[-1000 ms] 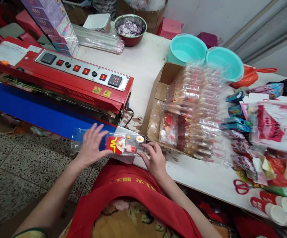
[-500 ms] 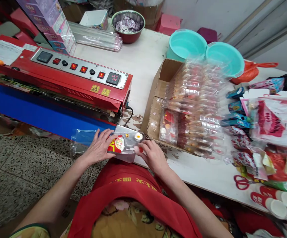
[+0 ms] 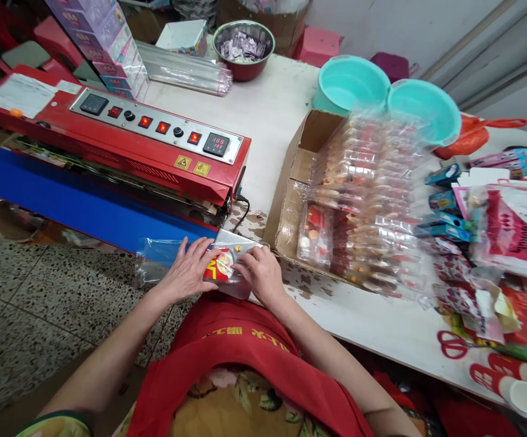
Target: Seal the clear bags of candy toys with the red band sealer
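A clear plastic packet (image 3: 220,265) with a red-and-yellow card and small toy pieces inside lies at the near end of the blue conveyor belt (image 3: 76,209) of a red sealing machine (image 3: 122,139). My left hand (image 3: 187,271) lies flat on the packet's left part, fingers stretched out. My right hand (image 3: 258,273) presses down on its right part, fingers curled over it. The packet's empty clear end (image 3: 154,258) sticks out to the left of my left hand.
A cardboard box (image 3: 300,182) stacked with many filled clear packets (image 3: 368,200) stands right of the machine. Behind it are two teal basins (image 3: 386,97) and a metal bowl (image 3: 244,48). Red scissors (image 3: 455,345), tape rolls (image 3: 509,382) and assorted toy packaging lie at the right.
My right hand slid left over the packet, covering the egg-shaped piece at its right end. My left hand went from lifted and spread to lying flat on the packet.
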### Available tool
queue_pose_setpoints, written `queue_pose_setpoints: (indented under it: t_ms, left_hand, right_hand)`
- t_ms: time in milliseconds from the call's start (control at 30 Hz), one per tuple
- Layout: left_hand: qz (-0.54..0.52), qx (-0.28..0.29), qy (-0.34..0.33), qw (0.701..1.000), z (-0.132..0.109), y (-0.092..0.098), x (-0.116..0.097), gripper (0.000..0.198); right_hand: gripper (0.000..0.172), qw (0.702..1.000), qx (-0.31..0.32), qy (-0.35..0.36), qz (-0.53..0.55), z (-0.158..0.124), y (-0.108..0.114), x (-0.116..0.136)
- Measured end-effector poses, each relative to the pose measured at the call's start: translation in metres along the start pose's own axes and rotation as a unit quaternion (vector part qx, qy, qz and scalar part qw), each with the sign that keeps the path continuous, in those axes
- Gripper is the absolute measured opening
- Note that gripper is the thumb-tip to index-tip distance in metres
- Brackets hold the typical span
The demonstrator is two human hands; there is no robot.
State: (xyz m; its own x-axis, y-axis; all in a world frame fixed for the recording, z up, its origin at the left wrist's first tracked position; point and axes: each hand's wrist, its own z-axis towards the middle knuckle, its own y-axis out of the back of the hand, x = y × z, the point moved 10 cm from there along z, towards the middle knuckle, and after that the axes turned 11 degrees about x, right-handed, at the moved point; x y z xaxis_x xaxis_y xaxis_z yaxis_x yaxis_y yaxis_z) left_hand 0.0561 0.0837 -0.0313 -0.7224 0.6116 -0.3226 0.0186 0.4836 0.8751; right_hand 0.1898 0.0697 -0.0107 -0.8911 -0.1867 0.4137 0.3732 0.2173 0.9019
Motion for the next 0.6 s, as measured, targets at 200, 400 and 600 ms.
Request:
queue_pose_setpoints:
  t_ms: [200,400,600]
  left_hand:
    - [0.008,0.0,-0.013,1.0,-0.007,0.002,0.002,0.095]
    - [0.02,0.028,0.001,0.999,-0.014,-0.001,0.017,0.093]
    - [0.033,0.032,0.018,0.999,-0.024,0.004,0.031,0.087]
  right_hand:
    - [0.054,1.0,0.002,0.006,0.011,-0.011,0.007,-0.01]
    - [0.098,0.991,0.11,0.049,-0.057,-0.009,-0.005,-0.018]
    - [0.101,0.988,0.123,0.056,-0.075,0.001,0.001,-0.024]
